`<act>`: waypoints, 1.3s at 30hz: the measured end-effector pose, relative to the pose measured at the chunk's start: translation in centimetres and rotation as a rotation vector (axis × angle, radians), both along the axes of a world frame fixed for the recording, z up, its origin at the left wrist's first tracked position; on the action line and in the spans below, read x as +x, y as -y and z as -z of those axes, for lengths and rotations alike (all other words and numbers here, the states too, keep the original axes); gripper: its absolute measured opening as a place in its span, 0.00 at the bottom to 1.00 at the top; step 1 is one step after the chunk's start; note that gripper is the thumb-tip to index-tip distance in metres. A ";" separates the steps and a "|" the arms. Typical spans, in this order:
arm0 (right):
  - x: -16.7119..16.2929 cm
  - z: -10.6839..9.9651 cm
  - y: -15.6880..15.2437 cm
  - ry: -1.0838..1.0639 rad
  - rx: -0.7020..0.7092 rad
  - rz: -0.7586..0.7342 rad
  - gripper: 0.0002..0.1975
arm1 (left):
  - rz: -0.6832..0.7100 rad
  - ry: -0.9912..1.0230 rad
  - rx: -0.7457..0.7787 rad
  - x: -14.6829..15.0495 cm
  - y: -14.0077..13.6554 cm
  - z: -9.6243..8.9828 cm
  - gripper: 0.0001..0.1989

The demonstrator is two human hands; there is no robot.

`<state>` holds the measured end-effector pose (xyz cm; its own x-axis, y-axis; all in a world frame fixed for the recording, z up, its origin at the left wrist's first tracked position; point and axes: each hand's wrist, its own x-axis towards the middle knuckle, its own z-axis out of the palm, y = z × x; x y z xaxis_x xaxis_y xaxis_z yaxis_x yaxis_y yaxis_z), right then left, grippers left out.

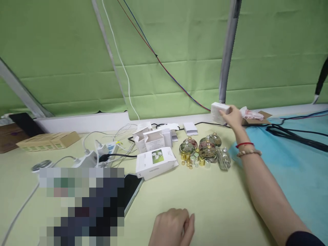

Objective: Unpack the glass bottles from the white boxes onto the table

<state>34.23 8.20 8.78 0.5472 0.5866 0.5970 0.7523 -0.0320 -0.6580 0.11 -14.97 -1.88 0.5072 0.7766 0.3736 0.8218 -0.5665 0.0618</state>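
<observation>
My right hand [232, 118] reaches to the back edge of the table, its fingers and thumb closed on a small white box [217, 113] by the wall. My left hand [170, 227] rests at the near edge as a loose fist, with nothing visible in it. Between my hands stand several round glass bottles [188, 146] with patterned sides. A flatter glass bottle [224, 160] leans at their right. Small gold and silver caps [188, 158] cluster before them. To the left lies a white carton [155, 163] printed with a flower picture.
Opened white cartons [155, 140] stand behind the printed one. A power strip [87, 159] with cables and a dark-screened device [132, 191] are at left, near tan boxes [50, 140]. At right are a cardboard piece [258, 119], blue sheet [287, 171] and black cable [294, 136].
</observation>
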 end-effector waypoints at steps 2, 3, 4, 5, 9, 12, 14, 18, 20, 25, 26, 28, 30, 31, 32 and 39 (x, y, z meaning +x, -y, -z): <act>-0.4 -2.7 2.9 0.041 0.056 0.091 0.20 | 0.035 0.033 -0.062 0.1 0.2 -0.5 0.15; -1.0 -3.9 4.3 0.043 0.106 0.152 0.20 | 0.050 0.056 -0.100 0.1 0.3 -0.8 0.14; -1.9 -5.0 5.6 0.030 0.179 0.206 0.20 | 0.061 0.085 -0.142 0.2 0.5 -1.1 0.13; -3.1 -5.9 6.9 0.045 0.257 0.217 0.20 | 0.035 0.133 -0.165 0.2 0.6 -1.3 0.12; -9.6 -6.6 11.1 0.092 0.502 0.108 0.22 | -0.079 0.379 -0.188 0.1 1.0 -1.7 0.09; -14.6 -4.1 13.5 0.005 0.505 -0.166 0.22 | -0.138 0.686 -0.008 -0.2 0.8 -1.5 0.19; -17.2 -1.6 14.8 -0.110 0.292 -0.393 0.20 | -0.142 0.869 0.194 -0.4 0.5 -1.3 0.21; -20.4 3.3 17.1 -0.194 -0.031 -0.762 0.18 | -0.164 1.045 0.304 -0.8 0.2 -1.3 0.27; -21.1 5.0 18.1 -0.192 -0.061 -0.887 0.17 | -0.174 1.068 0.264 -0.8 0.1 -1.3 0.31; -21.3 4.6 19.8 0.048 -0.093 -0.915 0.12 | -0.121 1.074 0.073 -0.5 -0.1 -1.3 0.38; -21.2 3.9 20.0 0.136 -0.120 -0.922 0.12 | -0.103 1.065 0.035 -0.4 -0.2 -1.3 0.40; -21.1 2.3 20.5 0.277 -0.176 -0.931 0.11 | -0.066 1.034 -0.020 -0.2 -0.3 -1.3 0.44; -21.1 0.8 21.1 0.408 -0.192 -0.880 0.11 | -0.043 0.991 -0.064 -0.1 -0.4 -1.3 0.47; -21.2 0.1 21.3 0.477 -0.195 -0.842 0.11 | -0.044 0.978 -0.079 0.0 -0.4 -1.3 0.47; -21.3 -0.5 21.6 0.534 -0.209 -0.802 0.12 | -0.046 0.958 -0.093 0.0 -0.4 -1.3 0.47; -21.2 -4.4 21.3 0.595 -0.614 -0.718 0.16 | -0.097 0.826 -0.170 0.1 0.1 -1.6 0.50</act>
<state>13.06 -13.13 13.21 -0.3138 0.9373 0.1517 0.9166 0.3407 -0.2089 0.20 -15.12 -0.32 0.0510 0.8816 0.4692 0.5197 -0.4246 0.7413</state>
